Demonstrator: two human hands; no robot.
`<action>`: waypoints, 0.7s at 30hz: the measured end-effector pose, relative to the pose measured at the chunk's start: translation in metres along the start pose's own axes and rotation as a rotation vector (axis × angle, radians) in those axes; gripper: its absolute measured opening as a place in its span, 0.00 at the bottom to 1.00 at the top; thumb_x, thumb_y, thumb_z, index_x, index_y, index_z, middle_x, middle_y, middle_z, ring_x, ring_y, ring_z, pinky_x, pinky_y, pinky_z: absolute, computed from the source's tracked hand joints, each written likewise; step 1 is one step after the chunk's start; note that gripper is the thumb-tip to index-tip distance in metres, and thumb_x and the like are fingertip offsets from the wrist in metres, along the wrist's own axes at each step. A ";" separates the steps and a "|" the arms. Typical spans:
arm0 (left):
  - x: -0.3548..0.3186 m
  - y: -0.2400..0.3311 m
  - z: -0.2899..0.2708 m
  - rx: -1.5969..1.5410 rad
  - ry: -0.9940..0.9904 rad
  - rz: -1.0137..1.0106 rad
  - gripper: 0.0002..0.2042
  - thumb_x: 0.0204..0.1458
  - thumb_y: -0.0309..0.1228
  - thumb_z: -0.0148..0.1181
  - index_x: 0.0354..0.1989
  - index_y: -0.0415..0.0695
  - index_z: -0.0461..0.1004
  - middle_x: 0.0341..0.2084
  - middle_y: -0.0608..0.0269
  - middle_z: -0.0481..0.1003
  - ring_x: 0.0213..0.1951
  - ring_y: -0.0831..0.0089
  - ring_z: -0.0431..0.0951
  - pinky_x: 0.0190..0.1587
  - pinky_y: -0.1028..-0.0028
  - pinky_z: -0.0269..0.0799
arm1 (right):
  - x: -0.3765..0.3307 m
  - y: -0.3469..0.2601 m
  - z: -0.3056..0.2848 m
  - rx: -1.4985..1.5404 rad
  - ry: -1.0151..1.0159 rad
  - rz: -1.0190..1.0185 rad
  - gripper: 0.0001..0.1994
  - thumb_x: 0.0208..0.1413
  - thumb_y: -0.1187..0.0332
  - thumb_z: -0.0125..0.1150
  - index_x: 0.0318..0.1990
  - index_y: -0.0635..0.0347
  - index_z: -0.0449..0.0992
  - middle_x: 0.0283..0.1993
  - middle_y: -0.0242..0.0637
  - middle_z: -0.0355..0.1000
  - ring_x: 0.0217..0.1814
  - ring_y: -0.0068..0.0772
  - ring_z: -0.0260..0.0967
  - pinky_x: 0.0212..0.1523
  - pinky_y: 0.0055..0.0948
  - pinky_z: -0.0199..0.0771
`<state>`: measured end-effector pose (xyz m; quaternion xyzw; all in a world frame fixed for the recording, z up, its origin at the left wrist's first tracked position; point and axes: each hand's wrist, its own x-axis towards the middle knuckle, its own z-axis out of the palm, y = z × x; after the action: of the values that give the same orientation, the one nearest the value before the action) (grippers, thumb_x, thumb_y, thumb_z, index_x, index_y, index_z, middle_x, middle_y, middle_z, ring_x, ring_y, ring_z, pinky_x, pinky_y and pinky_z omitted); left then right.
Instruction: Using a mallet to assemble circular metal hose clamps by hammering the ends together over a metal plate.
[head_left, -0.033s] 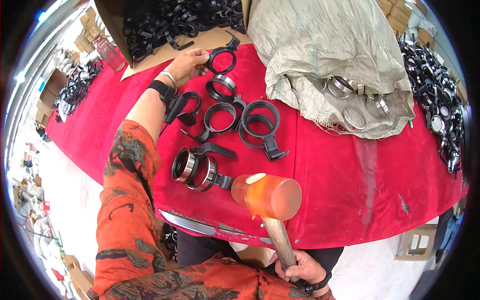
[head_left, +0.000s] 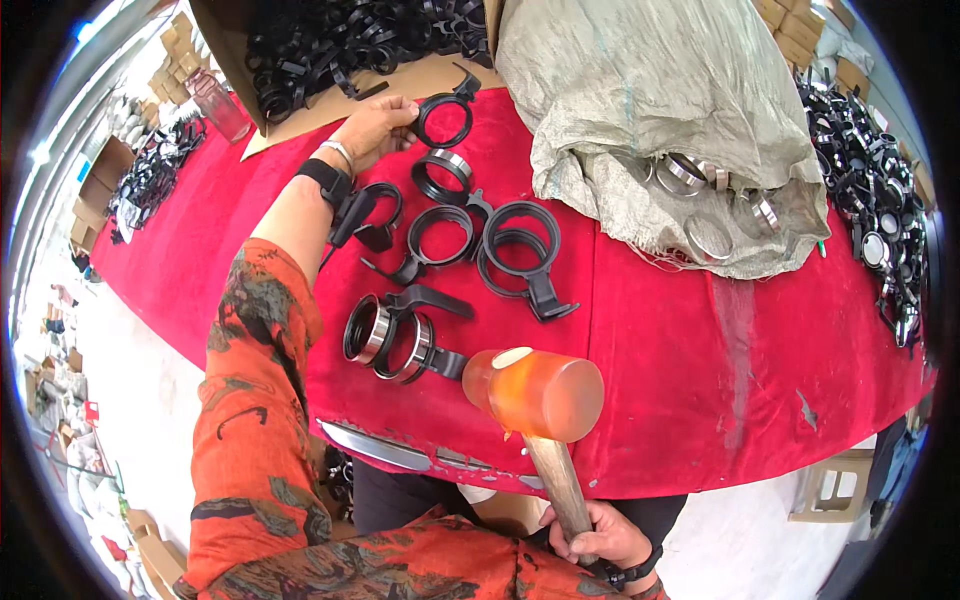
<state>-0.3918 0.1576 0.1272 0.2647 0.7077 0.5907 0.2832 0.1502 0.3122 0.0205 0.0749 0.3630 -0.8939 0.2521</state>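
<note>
My left hand reaches far across the red table and holds a black plastic ring with a handle by its rim. Below it lie a black ring with a metal insert, then two more black rings. Another black ring lies beside my wrist. Two rings fitted with shiny metal bands rest near the front edge. My right hand grips the wooden handle of an orange-headed mallet, held just above the table's front edge.
A grey-green sack lies at the back right, with metal rings spilling from its mouth. A cardboard box of black rings stands at the back left. More black parts are piled at the right edge. A stool stands on the floor.
</note>
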 end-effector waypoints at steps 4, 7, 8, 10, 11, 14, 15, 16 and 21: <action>0.005 0.007 -0.006 -0.124 0.198 0.177 0.10 0.59 0.29 0.51 0.46 0.37 0.69 0.43 0.58 0.73 0.46 0.68 0.74 0.52 0.69 0.70 | -0.001 -0.006 0.000 -0.043 0.006 0.044 0.26 0.50 0.60 0.65 0.52 0.67 0.65 0.30 0.35 0.69 0.29 0.21 0.64 0.32 0.20 0.64; -0.010 0.028 -0.026 -0.123 0.268 0.308 0.18 0.59 0.33 0.51 0.54 0.34 0.65 0.54 0.51 0.68 0.58 0.62 0.66 0.61 0.64 0.62 | 0.000 -0.003 -0.002 -0.066 0.002 0.029 0.27 0.49 0.59 0.65 0.52 0.67 0.65 0.30 0.35 0.69 0.29 0.21 0.65 0.32 0.21 0.65; -0.017 0.029 -0.029 0.039 0.405 0.270 0.17 0.59 0.38 0.51 0.51 0.38 0.70 0.52 0.56 0.70 0.57 0.63 0.69 0.58 0.63 0.65 | 0.000 -0.003 -0.002 -0.067 -0.005 0.033 0.27 0.49 0.59 0.65 0.52 0.67 0.65 0.30 0.35 0.69 0.29 0.21 0.65 0.32 0.21 0.65; -0.030 0.030 -0.053 0.571 0.569 0.182 0.17 0.57 0.41 0.52 0.41 0.36 0.74 0.34 0.56 0.77 0.41 0.66 0.77 0.46 0.69 0.71 | -0.002 -0.001 0.000 -0.034 0.007 0.002 0.28 0.49 0.58 0.66 0.52 0.68 0.65 0.29 0.36 0.69 0.28 0.22 0.65 0.31 0.21 0.65; -0.041 0.020 -0.059 0.867 0.615 0.272 0.18 0.57 0.42 0.51 0.40 0.36 0.74 0.33 0.53 0.78 0.39 0.62 0.77 0.44 0.67 0.71 | -0.001 -0.001 0.001 -0.037 -0.003 0.008 0.28 0.49 0.58 0.66 0.52 0.68 0.65 0.29 0.36 0.69 0.28 0.22 0.65 0.31 0.21 0.65; -0.071 -0.011 -0.091 1.275 0.404 -0.040 0.21 0.59 0.46 0.47 0.51 0.42 0.72 0.45 0.50 0.76 0.49 0.54 0.74 0.52 0.67 0.67 | 0.005 -0.004 0.002 -0.079 -0.081 -0.035 0.24 0.54 0.61 0.61 0.54 0.64 0.63 0.31 0.33 0.67 0.28 0.21 0.64 0.31 0.21 0.66; -0.078 -0.020 -0.090 1.446 0.170 -0.011 0.22 0.59 0.45 0.48 0.53 0.41 0.70 0.47 0.50 0.74 0.51 0.57 0.73 0.53 0.68 0.66 | 0.007 -0.004 0.002 -0.058 -0.085 -0.046 0.24 0.54 0.61 0.61 0.54 0.65 0.63 0.31 0.33 0.68 0.29 0.21 0.65 0.32 0.21 0.66; -0.089 -0.027 -0.076 1.597 -0.084 0.025 0.23 0.59 0.44 0.49 0.55 0.40 0.69 0.50 0.50 0.73 0.52 0.61 0.72 0.55 0.69 0.65 | 0.007 -0.001 0.003 -0.032 -0.077 -0.060 0.24 0.54 0.60 0.61 0.53 0.65 0.63 0.31 0.33 0.68 0.29 0.22 0.66 0.32 0.21 0.66; -0.137 -0.022 0.000 0.759 0.294 -0.050 0.23 0.60 0.42 0.49 0.56 0.36 0.67 0.50 0.50 0.72 0.53 0.66 0.70 0.57 0.71 0.63 | 0.013 0.007 0.008 0.024 -0.063 -0.167 0.30 0.51 0.56 0.63 0.53 0.71 0.61 0.28 0.39 0.69 0.25 0.29 0.69 0.27 0.27 0.71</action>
<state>-0.2970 0.0568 0.1173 0.2459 0.9145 0.3123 0.0753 0.1428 0.2974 0.0175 0.0194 0.3494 -0.9179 0.1870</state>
